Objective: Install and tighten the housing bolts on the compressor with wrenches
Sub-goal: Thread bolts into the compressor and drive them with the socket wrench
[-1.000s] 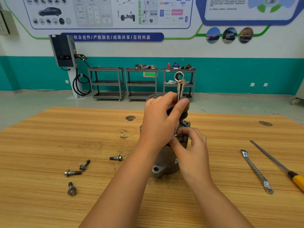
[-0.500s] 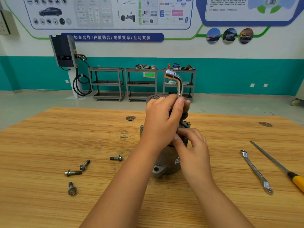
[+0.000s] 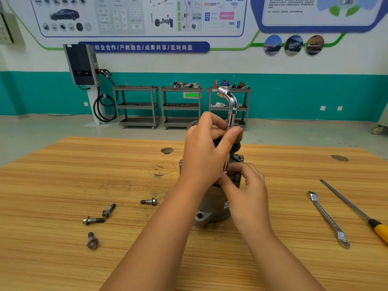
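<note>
1. Since a second ago the bent head of the socket wrench (image 3: 231, 103) has swung round from facing the camera to pointing left. Both hands and the compressor (image 3: 214, 206) have kept their places.
2. That swing suggests a housing bolt is being run down by hand-spinning the tool. The bolt itself is hidden under the fingers, so how far it is seated cannot be told.
3. The desk (image 3: 63, 175) carries the compressor at its middle, standing upright, with loose hardware to either side.
4. The only holders in view are the shelf carts (image 3: 181, 106) against the far wall. Metal parts and small bottles sit on the top shelves, too small to name.
5. The compressor's mounting ear hole (image 3: 199, 215) is empty, and one flange bolt (image 3: 240, 157) shows seated at the top right.
6. The left hand (image 3: 205, 152) wraps the upright shank, with the thumb (image 3: 233, 135) pressed against it.
7. The right hand (image 3: 247, 192) has its fingers (image 3: 237, 166) pinching the wrench's lower end at the flange.
8. A flat spanner (image 3: 326, 217) and a screwdriver (image 3: 357, 211) lie untouched on the right.
9. Four spare bolts (image 3: 93, 220) lie on the left, probably still to be fitted.
</note>
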Motion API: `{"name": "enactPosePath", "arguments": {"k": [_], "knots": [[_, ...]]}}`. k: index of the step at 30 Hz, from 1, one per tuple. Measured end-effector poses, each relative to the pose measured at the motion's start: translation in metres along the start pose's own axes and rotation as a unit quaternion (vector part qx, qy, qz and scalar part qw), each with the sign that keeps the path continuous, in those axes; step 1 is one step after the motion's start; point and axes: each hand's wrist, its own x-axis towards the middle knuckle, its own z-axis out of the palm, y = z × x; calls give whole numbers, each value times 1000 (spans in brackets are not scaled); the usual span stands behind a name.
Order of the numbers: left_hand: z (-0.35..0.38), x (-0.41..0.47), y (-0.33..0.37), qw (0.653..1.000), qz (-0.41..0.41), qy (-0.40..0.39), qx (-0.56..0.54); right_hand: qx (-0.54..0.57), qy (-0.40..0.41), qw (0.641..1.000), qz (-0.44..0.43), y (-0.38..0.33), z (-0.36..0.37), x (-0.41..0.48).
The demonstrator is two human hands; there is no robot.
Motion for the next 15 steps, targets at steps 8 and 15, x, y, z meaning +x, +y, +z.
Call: {"name": "enactPosePath", "arguments": {"k": [8, 15], "knots": [[0, -1, 2, 1000, -2, -16, -6, 8, -9, 1000, -6, -2, 0, -4], [-1, -1, 0, 999, 15, -26, -11, 22, -17, 1000, -4, 1, -2, -1]]}}
